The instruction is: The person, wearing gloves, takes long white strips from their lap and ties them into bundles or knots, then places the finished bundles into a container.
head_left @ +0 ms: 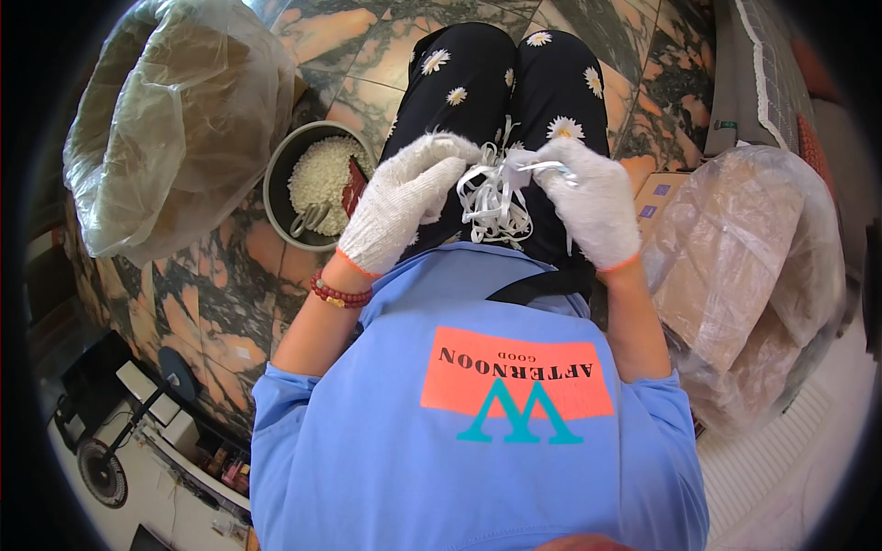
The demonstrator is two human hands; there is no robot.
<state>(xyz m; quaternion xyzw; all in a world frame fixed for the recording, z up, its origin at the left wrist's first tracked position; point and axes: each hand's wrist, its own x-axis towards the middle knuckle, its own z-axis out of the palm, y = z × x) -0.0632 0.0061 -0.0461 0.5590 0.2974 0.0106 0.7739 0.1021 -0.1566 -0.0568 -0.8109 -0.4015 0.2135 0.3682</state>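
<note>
A tangled bundle of thin white strips [496,207] lies in my lap on black trousers with a daisy print. My right hand [593,197], in a white knit glove, pinches one strip between thumb and fingers above the bundle's right side. My left hand [409,197], gloved alike, is closed at the bundle's upper left, its fingertips against the strips; what lies between them is hidden. To the left of my left hand stands a grey round bucket [272,197] holding many small white pieces [323,170]. Metal loops [310,219] and a dark red object [354,188] rest on these pieces.
A large clear plastic bag [175,129] stands at the left on the marbled tile floor [340,37]. Another plastic bag [735,266] with brown contents is at the right, beside a cardboard box [657,195]. A grey sofa [749,83] is far right; a fan [101,473] is lower left.
</note>
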